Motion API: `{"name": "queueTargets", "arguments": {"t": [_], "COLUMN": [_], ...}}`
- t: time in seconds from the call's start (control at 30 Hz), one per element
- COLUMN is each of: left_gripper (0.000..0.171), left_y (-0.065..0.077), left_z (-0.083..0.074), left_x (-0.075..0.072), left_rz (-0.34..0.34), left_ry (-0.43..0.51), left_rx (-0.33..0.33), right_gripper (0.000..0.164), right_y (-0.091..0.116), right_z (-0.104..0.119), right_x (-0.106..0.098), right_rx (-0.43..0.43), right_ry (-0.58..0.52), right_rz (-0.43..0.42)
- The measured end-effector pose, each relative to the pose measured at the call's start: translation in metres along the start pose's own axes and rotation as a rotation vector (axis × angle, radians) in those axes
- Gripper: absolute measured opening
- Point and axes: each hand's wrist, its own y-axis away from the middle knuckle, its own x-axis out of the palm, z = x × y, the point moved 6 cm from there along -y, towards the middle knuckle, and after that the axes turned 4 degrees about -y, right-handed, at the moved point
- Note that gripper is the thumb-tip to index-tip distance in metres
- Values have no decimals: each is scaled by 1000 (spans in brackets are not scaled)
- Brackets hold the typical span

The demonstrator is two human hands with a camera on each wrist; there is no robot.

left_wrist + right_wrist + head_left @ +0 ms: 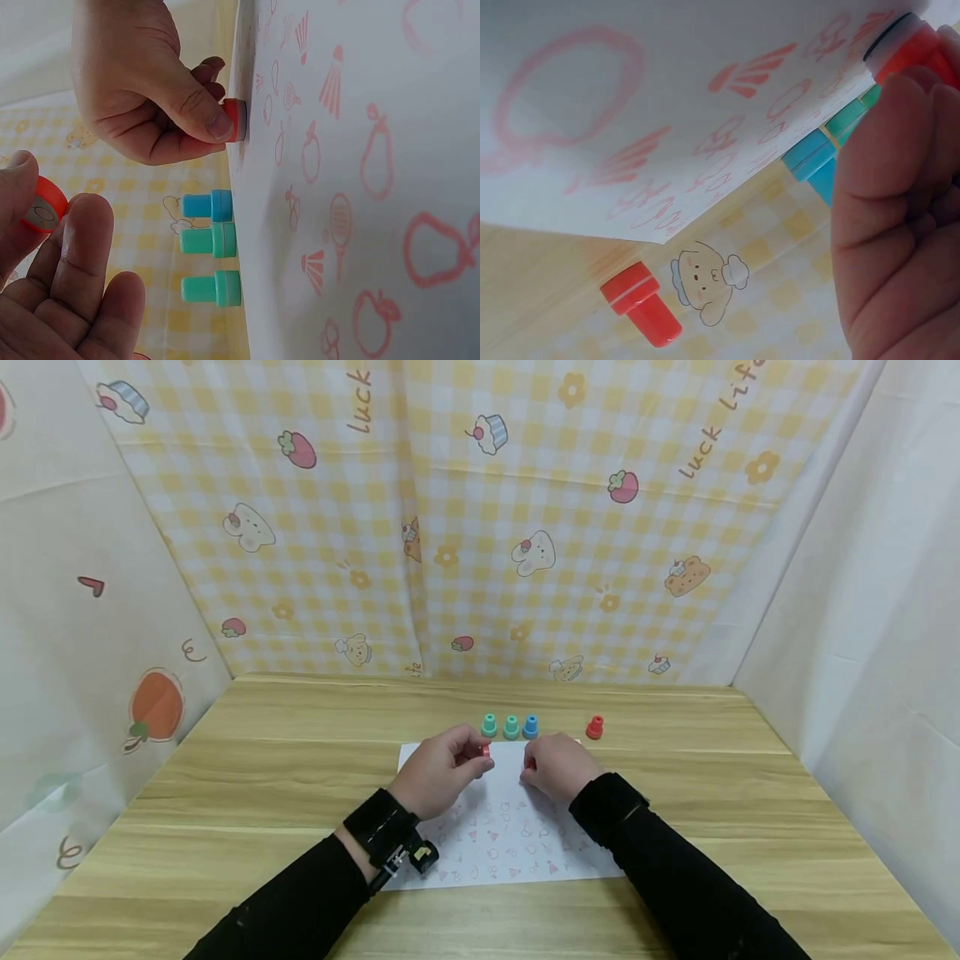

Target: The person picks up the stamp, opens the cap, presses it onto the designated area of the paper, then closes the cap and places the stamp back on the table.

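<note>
At the white paper sheet (498,783), the right grip (559,767) pinches a small red plastic stamp (232,114), likely light, stiff and smooth, best held behind its grey base (241,120), while the left grip (441,772) pinches a pale-faced round red piece (47,205).

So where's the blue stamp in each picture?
Head: the blue stamp is below centre, just right of two green stamps.
Left wrist: the blue stamp is near the middle, above both green ones.
Right wrist: the blue stamp is right of centre.
Shared landmark: white paper with pink pictures.
</note>
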Motion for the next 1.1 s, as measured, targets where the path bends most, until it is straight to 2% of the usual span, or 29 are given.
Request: {"name": "queueTargets", "arguments": {"t": [0.33,0.73,0.83,1.0,1.1], "left_gripper": [10,7,8,7,9], "left_y": [0,0,0,0,-1], "left_z": [0,2,4,3,2], "left_x": [0,2,4,5,4], "left_rz": [-1,4,13,18,18], "left_ry": [2,17,18,13,6], "left_rx": [2,-7,-14,-15,-20], "right_gripper": [19,17,15,14,14], "right_y": [0,2,5,16,21], "right_z": [0,-2,-6,-15,-20], "right_x": [-1,-3,-12,-36,-43], "right_rx": [1,-28,-35,-45,-57], "right_ry": [-13,-1,-63,-301,-408], "right_rz": [-6,-20,-54,-169,-201]}}
